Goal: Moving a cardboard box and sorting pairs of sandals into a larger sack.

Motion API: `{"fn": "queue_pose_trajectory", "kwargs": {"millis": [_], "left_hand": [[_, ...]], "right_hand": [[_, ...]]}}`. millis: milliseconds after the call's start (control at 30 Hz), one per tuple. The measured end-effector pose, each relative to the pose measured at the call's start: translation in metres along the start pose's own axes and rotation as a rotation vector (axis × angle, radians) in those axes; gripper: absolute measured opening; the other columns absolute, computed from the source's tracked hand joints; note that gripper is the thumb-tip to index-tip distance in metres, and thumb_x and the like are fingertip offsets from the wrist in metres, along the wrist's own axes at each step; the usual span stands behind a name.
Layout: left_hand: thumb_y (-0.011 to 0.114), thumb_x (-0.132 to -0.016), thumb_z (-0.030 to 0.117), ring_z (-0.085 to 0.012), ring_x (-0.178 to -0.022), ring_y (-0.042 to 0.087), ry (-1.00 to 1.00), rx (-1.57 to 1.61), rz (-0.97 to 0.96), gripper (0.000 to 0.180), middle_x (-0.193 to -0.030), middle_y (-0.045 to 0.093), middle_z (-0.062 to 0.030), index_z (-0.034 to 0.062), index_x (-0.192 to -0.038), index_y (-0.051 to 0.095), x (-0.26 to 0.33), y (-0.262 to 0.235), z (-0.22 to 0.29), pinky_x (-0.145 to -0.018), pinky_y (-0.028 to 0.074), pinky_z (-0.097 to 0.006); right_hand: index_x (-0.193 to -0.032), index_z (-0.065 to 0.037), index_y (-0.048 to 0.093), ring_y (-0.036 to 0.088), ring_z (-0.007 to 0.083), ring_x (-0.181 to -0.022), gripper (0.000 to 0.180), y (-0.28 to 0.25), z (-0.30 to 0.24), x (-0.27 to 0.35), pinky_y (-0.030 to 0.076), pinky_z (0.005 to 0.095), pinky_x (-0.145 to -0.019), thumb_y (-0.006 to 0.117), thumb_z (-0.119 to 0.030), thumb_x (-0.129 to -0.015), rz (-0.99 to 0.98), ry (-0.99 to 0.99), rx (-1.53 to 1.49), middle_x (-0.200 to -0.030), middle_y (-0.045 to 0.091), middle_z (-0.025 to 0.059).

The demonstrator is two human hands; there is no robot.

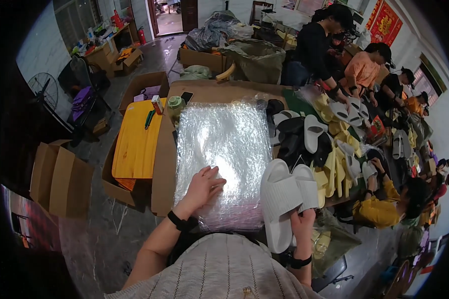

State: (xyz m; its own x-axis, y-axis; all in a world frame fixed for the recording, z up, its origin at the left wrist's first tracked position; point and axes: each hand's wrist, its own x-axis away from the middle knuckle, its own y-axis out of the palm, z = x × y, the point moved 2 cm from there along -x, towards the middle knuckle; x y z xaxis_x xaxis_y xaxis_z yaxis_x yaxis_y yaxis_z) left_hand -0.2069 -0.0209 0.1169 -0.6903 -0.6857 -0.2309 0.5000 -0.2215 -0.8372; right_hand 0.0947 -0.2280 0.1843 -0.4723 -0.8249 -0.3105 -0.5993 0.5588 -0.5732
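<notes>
A thick stack of clear plastic bags point(224, 134) lies in front of me on the cardboard-topped table. My left hand point(205, 187) rests on the stack's near part, fingers spread, holding nothing. At the stack's right side, my right hand point(303, 224) grips a pair of light grey slide slippers point(279, 199) by the smaller-looking one. The nearer slipper shows its ribbed strap and stands toes away from me. The second slipper point(305, 182) is partly hidden behind it. Dark bands circle both my wrists.
To the left, an orange-yellow stack point(137, 139) fills a carton, with a green cutter point(149, 119) on it. A jar point(175, 106) and phone point(186, 96) sit at the table's far left. Right, grey slippers point(314, 133) and yellow pieces point(336, 172) pile up; several people work alongside.
</notes>
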Motion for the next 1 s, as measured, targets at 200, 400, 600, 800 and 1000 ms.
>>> {"fn": "queue_pose_trajectory", "kwargs": {"millis": [200,400,600,800,1000], "left_hand": [[0.081,-0.073,0.028,-0.0424,-0.128,0.048,0.079,0.057,-0.032,0.049,-0.14,0.054,-0.0197,0.0133,-0.118,0.069,-0.021,-0.021,0.032,-0.109,0.041,-0.046],[0.072,-0.081,0.017,-0.0389,-0.128,0.049,-0.039,0.152,-0.051,0.03,-0.137,0.058,-0.017,0.0112,-0.11,0.073,-0.007,-0.019,0.018,-0.109,0.039,-0.044],[0.066,-0.09,0.017,-0.0361,-0.122,0.054,-0.05,0.126,-0.023,0.02,-0.131,0.063,-0.0147,0.0116,-0.107,0.074,-0.019,-0.013,0.027,-0.104,0.043,-0.043],[0.06,-0.098,0.022,-0.0204,-0.105,0.066,-0.515,0.596,-0.043,0.028,-0.112,0.072,-0.0139,0.0046,-0.116,0.071,-0.042,-0.025,0.03,-0.092,0.048,-0.031],[0.058,-0.099,0.026,-0.022,-0.095,0.067,-0.372,0.732,0.078,0.031,-0.108,0.072,-0.0151,0.0056,-0.12,0.069,-0.051,-0.021,0.026,-0.083,0.051,-0.031]], "right_hand": [[-0.102,0.0,0.068,0.064,0.0428,-0.082,0.028,-0.005,-0.004,0.007,0.051,0.0441,-0.07,0.071,-0.013,-0.078,-0.093,-0.01,0.069,-0.092,0.067,0.0214],[-0.093,0.0,0.068,0.062,0.0406,-0.077,0.028,0.02,-0.012,0.01,0.049,0.0469,-0.066,0.072,-0.024,-0.079,-0.19,-0.127,0.163,-0.083,0.065,0.0207],[-0.085,-0.001,0.066,0.062,0.0396,-0.07,0.026,0.016,-0.024,0.02,0.049,0.0478,-0.062,0.071,-0.026,-0.08,-0.169,-0.088,0.146,-0.075,0.064,0.0176],[-0.086,-0.001,0.066,0.061,0.0388,-0.066,0.03,0.034,-0.047,0.015,0.049,0.0479,-0.061,0.071,-0.03,-0.082,-0.24,-0.185,0.126,-0.071,0.062,0.0177],[-0.062,-0.001,0.062,0.061,0.0382,-0.065,0.046,0.048,-0.029,0.019,0.048,0.0488,-0.06,0.067,-0.039,-0.087,-0.26,-0.044,0.435,-0.065,0.06,0.019]]}}
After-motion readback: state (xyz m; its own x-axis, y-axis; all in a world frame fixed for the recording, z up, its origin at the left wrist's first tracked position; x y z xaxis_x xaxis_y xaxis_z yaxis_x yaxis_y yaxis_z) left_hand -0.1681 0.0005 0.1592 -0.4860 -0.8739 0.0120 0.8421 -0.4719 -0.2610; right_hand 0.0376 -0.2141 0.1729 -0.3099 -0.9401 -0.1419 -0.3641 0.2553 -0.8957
